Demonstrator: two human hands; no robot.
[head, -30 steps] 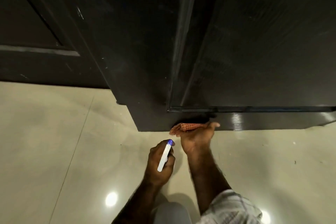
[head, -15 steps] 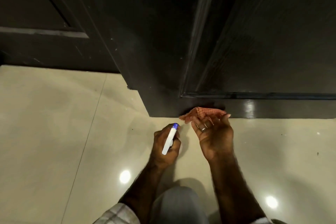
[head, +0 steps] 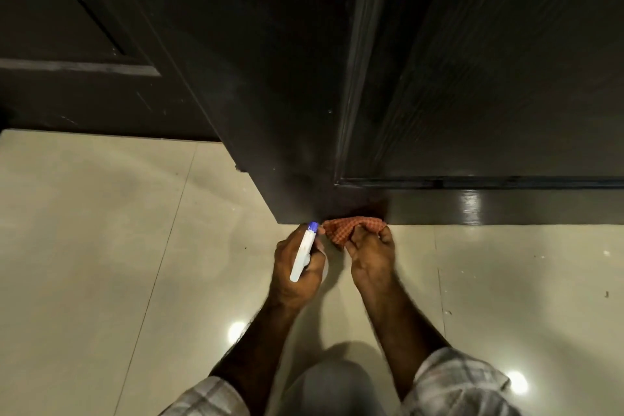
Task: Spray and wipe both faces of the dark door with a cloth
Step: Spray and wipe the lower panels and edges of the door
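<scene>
Two grips busy low down, at the bottom corner of the dark door, close over the pale tiled floor. Crouching, judging by the knee between the forearms and the checked sleeve at the lower edge.

Left grip clamped round a white spray bottle, blue nozzle pointing up toward the door's foot, just beside the cloth. Probably kept in hand rather than set down so that a fresh squirt costs no reaching. No mist or stream visible.

Right grip curled on the orange checked cloth, fingers and thumb pinching it into a bunch right at the base of the bottom rail. Hard to tell whether the fabric presses on the rail, rests on the floor, or both. Looks like gathering or refolding the cloth for a cleaner side, not a flat wiping stroke.

Glossy patch on the rail further right, possibly wet from spray or only a reflected ceiling light; cannot say which. Faint pale scuffs on the wide stile above the cloth, so this face looks unfinished up there.

Likely step in hand: finishing the lowest strip of this face. Next call: flatten the cloth under the palm, then sweep along the rail. Risk: nozzle so close to the cloth could soak the fabric instead of the wood, and drips on glossy tile could turn slippery.
</scene>
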